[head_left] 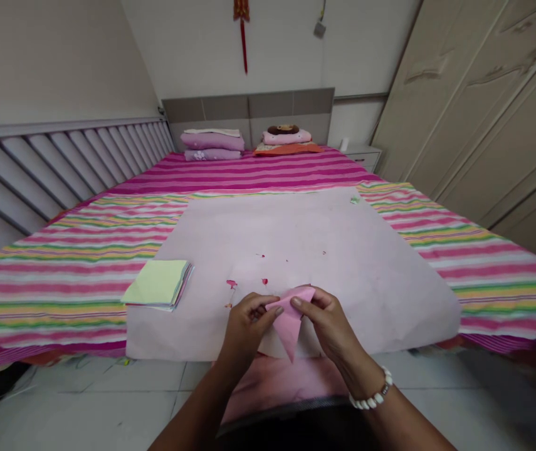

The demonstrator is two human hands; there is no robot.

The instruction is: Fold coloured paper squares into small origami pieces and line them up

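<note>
A folded piece of pink paper (pixel 289 322) is held between both hands over the near edge of a large white sheet (pixel 343 263). It narrows to a point that hangs downward. My left hand (pixel 250 319) pinches its upper left corner between thumb and fingers. On the upper right side, my right hand (pixel 325 316) grips it with the thumb on top; a white bead bracelet (pixel 373 394) circles that wrist. The fingers behind the paper are partly hidden. Small red scraps (pixel 232 284) lie on the sheet just beyond my hands.
A stack of coloured paper (pixel 157 283), pale green on top, rests at the sheet's left edge. The sheet covers part of a striped bed (pixel 70 250). A small green scrap (pixel 355 200) lies at the far right corner. Folded bedding (pixel 214 141) sits by the headboard (pixel 220 113); a wardrobe (pixel 484 125) stands right.
</note>
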